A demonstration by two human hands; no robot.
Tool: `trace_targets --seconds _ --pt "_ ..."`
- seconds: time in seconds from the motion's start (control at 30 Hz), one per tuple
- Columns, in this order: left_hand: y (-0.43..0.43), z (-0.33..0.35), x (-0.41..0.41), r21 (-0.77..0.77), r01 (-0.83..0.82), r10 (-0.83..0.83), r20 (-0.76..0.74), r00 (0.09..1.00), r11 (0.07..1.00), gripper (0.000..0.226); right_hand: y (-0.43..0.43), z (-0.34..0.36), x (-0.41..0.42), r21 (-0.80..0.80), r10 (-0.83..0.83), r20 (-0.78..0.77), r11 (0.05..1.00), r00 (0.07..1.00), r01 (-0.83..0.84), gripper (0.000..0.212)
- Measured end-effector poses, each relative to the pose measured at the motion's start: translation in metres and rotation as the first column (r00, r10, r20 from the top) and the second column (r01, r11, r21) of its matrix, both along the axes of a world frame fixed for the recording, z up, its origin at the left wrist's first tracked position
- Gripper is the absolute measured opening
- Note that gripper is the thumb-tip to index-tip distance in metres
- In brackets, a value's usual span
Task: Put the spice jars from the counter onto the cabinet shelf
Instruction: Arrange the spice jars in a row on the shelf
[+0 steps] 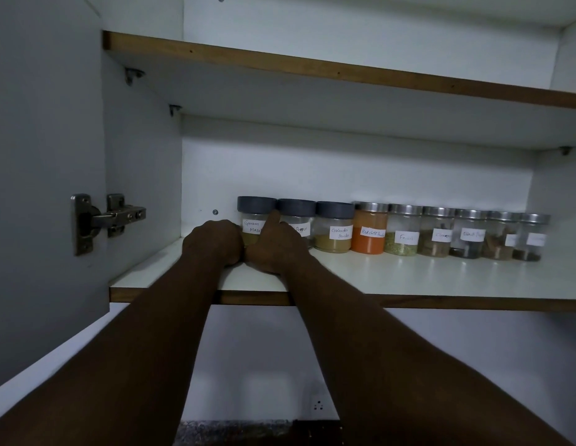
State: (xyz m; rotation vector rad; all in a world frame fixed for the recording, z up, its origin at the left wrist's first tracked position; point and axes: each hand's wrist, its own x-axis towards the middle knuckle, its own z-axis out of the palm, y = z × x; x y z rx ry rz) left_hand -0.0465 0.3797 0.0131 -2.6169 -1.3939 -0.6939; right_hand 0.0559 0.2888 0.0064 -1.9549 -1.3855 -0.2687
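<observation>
A row of several labelled spice jars stands at the back of the white cabinet shelf (409, 278). The leftmost three have grey lids: Garam Masala jar (256, 209), pepper jar (298, 214), Coriander Powder jar (333, 230). To their right come steel-lidded jars, starting with Red Chilli Powder (369, 233) and Fennel (402, 236). My left hand (212, 243) is curled against the Garam Masala jar's lower left side. My right hand (275, 249) wraps the pepper jar's lower part, one finger pointing up between the two jars. The bottoms of both jars are hidden.
An upper shelf (312, 67) hangs above the jars. The open cabinet door (39, 156) with its metal hinge (109, 217) is at the left. Below the shelf, the wall carries a socket (318, 405), and a dark counter edge (235, 429) shows at the bottom.
</observation>
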Motion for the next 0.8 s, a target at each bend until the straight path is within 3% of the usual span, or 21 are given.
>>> trace_targets --seconds 0.27,0.4,0.57,0.8 --pt "-0.002 -0.001 -0.001 -0.015 -0.054 0.054 0.012 0.998 0.998 0.053 -0.001 0.001 -0.001 -0.015 0.029 0.013 0.999 1.000 -0.028 0.085" --pt "-0.005 -0.003 -0.002 0.027 -0.097 0.097 0.023 0.995 0.995 0.027 -0.003 0.000 -0.001 -0.050 0.034 0.067 0.998 0.997 -0.030 0.081" --pt "-0.014 -0.009 -0.005 0.146 -0.104 0.111 -0.041 0.993 0.984 0.021 -0.005 -0.003 -0.002 -0.114 0.042 0.265 0.993 0.963 -0.012 0.049" --pt "-0.040 -0.015 -0.018 0.253 -0.040 0.059 -0.070 0.996 0.967 0.024 -0.021 -0.003 -0.004 -0.240 0.112 0.251 0.970 0.961 -0.050 0.038"
